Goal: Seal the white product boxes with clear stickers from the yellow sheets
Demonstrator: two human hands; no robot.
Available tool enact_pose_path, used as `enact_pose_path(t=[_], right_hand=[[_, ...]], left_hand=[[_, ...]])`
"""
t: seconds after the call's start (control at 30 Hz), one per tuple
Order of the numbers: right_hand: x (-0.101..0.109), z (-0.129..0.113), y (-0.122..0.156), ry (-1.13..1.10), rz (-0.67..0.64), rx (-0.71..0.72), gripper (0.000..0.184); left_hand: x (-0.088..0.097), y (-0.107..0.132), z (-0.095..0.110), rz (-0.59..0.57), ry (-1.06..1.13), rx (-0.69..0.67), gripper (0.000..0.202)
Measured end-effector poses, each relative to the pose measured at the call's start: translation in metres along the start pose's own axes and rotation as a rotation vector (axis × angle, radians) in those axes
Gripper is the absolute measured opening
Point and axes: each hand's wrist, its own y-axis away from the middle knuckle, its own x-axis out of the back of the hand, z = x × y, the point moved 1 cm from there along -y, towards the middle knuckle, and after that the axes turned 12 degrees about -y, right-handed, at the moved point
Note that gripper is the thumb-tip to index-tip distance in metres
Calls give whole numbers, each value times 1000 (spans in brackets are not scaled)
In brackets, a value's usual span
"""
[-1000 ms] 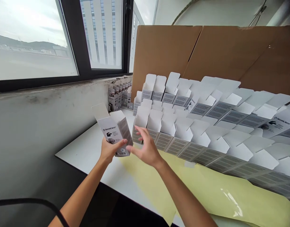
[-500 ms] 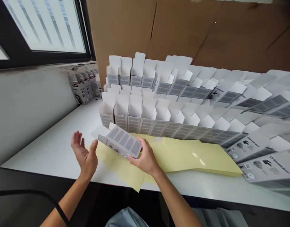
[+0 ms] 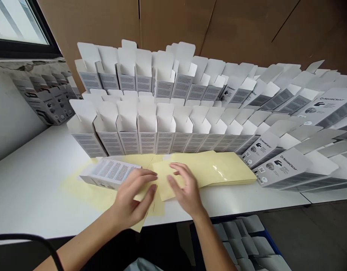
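Carton [image 3: 109,174] on yellow sheets [image 3: 207,169], just left of hands [image 3: 132,197]

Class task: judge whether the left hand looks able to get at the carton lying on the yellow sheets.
Probably yes. The left hand is over the yellow sheets, right beside the lying carton, with nothing between them; the upright carton rows stand beyond it.

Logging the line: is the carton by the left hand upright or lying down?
Lying down: the carton rests flat on the yellow sheets, printed panel up.
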Motion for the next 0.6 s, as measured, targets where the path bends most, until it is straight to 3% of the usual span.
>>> enact_pose_path(t=[0.07,0.1,0.23,0.3,0.43,0.6], right_hand=[[28,14,5,175,206,68,20],[37,22,6,272,224,95,20],[51,48,9,564,93,189,26],[49,53,10,619,82,216,27],[47,54,15,613,101,229,30],[48,49,20,549,147,251,28]], left_hand=[[-27,-11,7,-161,45,98,29],[-42,-16,6,-209,50,171,31],[-101,-32,-21,-334,-38,496,45],[-119,-33,-37,-366,-19,565,41],[-127,-25,-54,-374,65,610,34],[-119,-20,-53,-318,246,689,32]])
